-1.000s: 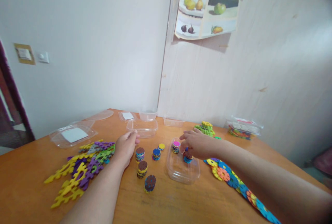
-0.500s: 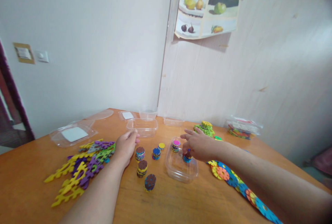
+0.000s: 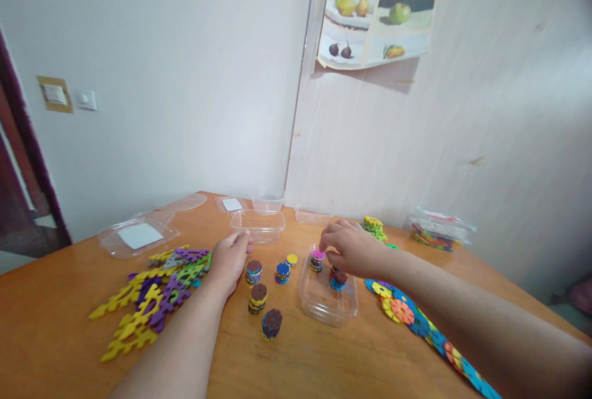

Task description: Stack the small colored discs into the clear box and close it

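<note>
R hand [image 3: 350, 246] palm-down abv clr tub [image 3: 329, 314]

By the right grip [image 3: 354, 246], a pink-topped stack [image 3: 317, 261] and brown-topped stack [image 3: 339, 280]; left of them, a blue-topped stack [image 3: 282, 274]; tabletop [image 3: 319, 359] orange-brown.

I had my right hand [image 3: 351, 250] over a clear tub [image 3: 326, 312], fingers bent near a pink-topped stack [image 3: 317, 261] inside. My left hand [image 3: 230, 263] was beside a brown-topped stack [image 3: 254, 272] on the table [image 3: 337, 359]. A fruit poster [image 3: 377, 26] hung on the wall [image 3: 222, 90] beyond.
</note>
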The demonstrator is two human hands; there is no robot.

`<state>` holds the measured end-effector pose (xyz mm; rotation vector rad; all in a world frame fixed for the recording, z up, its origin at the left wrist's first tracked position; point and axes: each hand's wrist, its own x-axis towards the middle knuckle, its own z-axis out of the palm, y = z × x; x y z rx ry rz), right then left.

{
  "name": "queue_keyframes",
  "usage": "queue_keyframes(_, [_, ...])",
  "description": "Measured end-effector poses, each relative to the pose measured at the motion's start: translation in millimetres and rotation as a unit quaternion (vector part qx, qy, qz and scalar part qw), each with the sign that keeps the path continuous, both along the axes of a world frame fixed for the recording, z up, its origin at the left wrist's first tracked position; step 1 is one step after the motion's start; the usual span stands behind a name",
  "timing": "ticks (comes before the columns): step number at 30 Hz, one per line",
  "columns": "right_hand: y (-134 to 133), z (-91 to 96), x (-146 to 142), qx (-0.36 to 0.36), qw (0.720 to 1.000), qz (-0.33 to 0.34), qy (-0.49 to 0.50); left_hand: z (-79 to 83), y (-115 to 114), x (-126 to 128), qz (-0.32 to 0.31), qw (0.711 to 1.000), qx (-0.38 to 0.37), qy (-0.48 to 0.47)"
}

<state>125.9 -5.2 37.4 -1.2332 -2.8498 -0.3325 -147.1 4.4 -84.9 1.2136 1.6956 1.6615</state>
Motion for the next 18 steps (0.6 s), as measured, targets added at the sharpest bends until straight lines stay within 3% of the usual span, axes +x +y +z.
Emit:
queue_keyframes(5, [12.1,2.1,-38.0,0.008,1.0,-0.014,-0.018,-1.6,0.5,-1.1,-0.003,1.0,0.001,0.006])
queue_keyframes(10, [31.3,-9.5,-75.5,-0.034,0.996,-0.021,-0.083,-0.9,0.1,-1.1,0.002,1.0,-0.002,-0.001])
queue_keyframes(18, [42.1,-22.1,-95.0,-0.088,0.986,-0.035,-0.139,-1.9,0.1,-1.8,-0.001,1.0,-0.002,0.0])
